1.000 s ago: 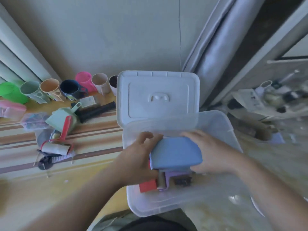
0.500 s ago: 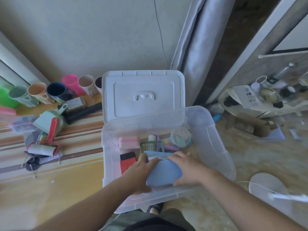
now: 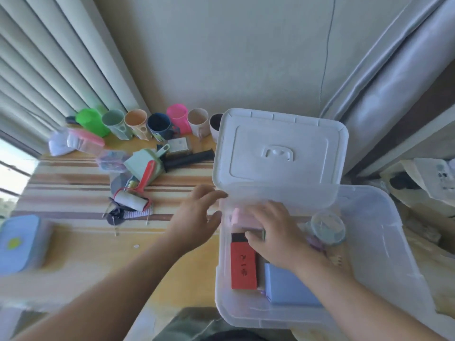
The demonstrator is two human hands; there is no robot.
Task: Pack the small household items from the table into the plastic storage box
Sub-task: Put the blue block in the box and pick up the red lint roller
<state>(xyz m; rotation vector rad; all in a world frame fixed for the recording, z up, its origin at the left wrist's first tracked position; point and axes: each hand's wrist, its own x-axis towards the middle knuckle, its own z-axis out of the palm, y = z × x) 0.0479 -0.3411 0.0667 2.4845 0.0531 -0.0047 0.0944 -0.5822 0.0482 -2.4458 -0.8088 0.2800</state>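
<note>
A wooden table [image 3: 73,254] with striped cloth is seen left of the left hand [image 3: 197,217]. Beyond that hand, a row of cups [image 3: 147,124] is lined along the far edge, and a lint roller [image 3: 133,200] (red-handled) is laid nearer. Far to the hand's left, a blue case [image 3: 19,242] is placed.

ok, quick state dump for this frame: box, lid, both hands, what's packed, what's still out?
storage box: open, partly filled
lid: off, propped upright at the box's back edge
left hand: open, outside the box at its left wall
right hand: inside the box, fingers on the items, grip unclear
blue case: lying in the box
red card: flat in the box
lint roller: on the table
cups: upright, in a row
</note>
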